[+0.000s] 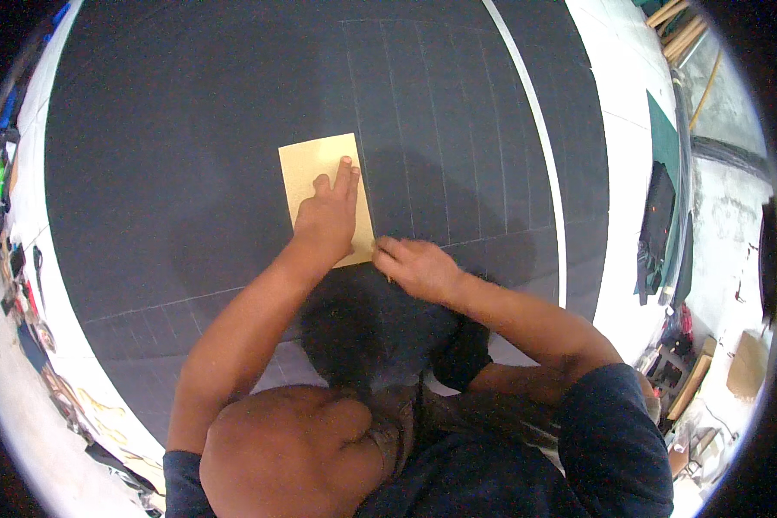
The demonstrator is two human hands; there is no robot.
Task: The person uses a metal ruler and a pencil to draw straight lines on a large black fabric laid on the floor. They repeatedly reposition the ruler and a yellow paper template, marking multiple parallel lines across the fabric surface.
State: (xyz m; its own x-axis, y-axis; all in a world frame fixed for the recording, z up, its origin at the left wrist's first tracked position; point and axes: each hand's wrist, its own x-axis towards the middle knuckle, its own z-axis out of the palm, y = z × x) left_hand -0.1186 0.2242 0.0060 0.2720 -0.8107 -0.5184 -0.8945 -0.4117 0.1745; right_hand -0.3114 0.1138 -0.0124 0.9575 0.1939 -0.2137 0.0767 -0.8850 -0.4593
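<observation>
A yellow rectangular card template (309, 160) lies flat on a large dark fabric sheet (207, 104). My left hand (328, 216) is laid on the card with its fingers stretched out, pressing it to the cloth. Close to the card's lower right corner, my right hand (419, 268) is closed in a pinch. A short end of a thin yellowish stick (389, 278) shows under its fingers; the rest is hidden, so its exact kind is unclear. Thin pale lines run along the cloth to the right of the card, and one longer line crosses it.
A long white strip (540, 138) curves down the right part of the cloth. The white tabletop (617, 95) shows around the fabric. A dark object on green material (659, 207) lies at the right edge. Assorted small items, including scissors (39, 268), line the left edge.
</observation>
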